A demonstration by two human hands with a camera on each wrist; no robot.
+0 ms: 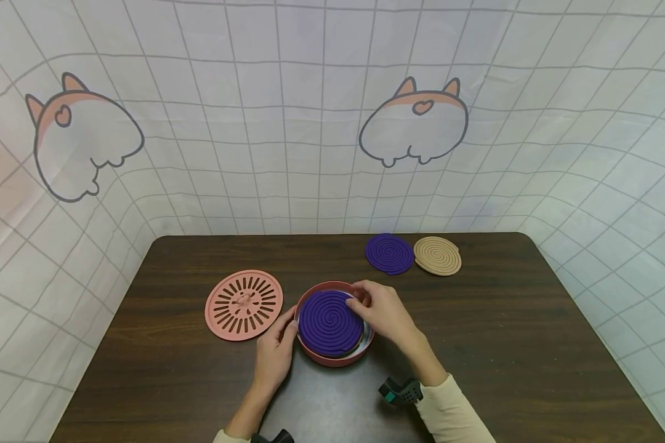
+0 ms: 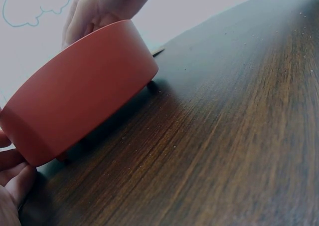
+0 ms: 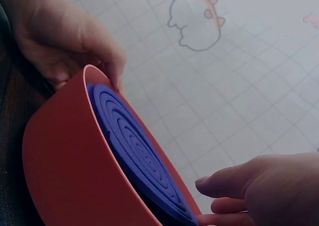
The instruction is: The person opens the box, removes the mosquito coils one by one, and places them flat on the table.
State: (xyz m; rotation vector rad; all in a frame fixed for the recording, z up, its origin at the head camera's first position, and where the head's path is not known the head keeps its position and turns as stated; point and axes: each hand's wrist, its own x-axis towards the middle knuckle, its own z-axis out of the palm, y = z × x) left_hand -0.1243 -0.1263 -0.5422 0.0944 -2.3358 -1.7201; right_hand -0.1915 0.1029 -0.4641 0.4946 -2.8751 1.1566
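A round red mosquito coil box stands on the table, its inside showing a pale base. Within it lies a purple mosquito coil; a darker edge peeks out beneath at the lower right. My left hand grips the box's left side, thumb at the rim and fingers around the wall. At the upper right rim is my right hand. In the right wrist view its thumb stands apart from the fingers, which touch near the box's edge. A pink slotted lid lies left of the box.
Toward the back of the dark wooden table lie another purple coil and a tan coil, side by side. A white gridded curtain with cartoon drawings rises behind the table and along its sides.
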